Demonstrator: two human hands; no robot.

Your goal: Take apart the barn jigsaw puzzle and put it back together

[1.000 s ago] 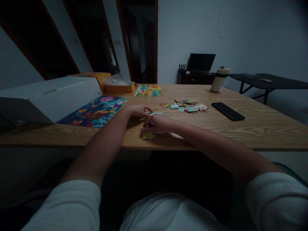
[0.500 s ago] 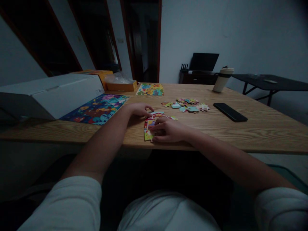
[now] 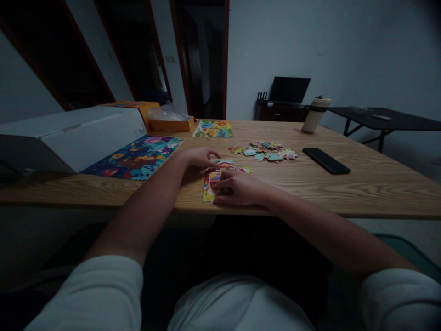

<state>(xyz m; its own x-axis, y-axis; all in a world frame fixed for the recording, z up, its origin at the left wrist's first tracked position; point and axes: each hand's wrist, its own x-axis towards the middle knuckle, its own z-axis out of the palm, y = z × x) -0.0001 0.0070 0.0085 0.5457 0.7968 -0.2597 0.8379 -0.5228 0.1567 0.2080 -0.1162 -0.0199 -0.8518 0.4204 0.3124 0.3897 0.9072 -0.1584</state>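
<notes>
"What's in the containers?"

"Clear plastic (image 3: pixel 167 111) in one orange tray (image 3: pixel 172 125); one white box (image 3: pixel 93 131), inside hidden."

"And the puzzle (image 3: pixel 207 187)?"

"Partly joined, by the surface (image 3: pixel 344 195)'s near edge. Right hand (image 3: pixel 237 187) over it, left hand (image 3: pixel 201 157) at its far-left corner; either grip, I can't tell."

left arm (image 3: pixel 156 204) extended forward | left hand (image 3: pixel 199 157) palm down, half curled, thumb side inward | right arm (image 3: pixel 320 220) slanting leftward | right hand (image 3: pixel 241 188) closer in, loosely curled, near left
</notes>
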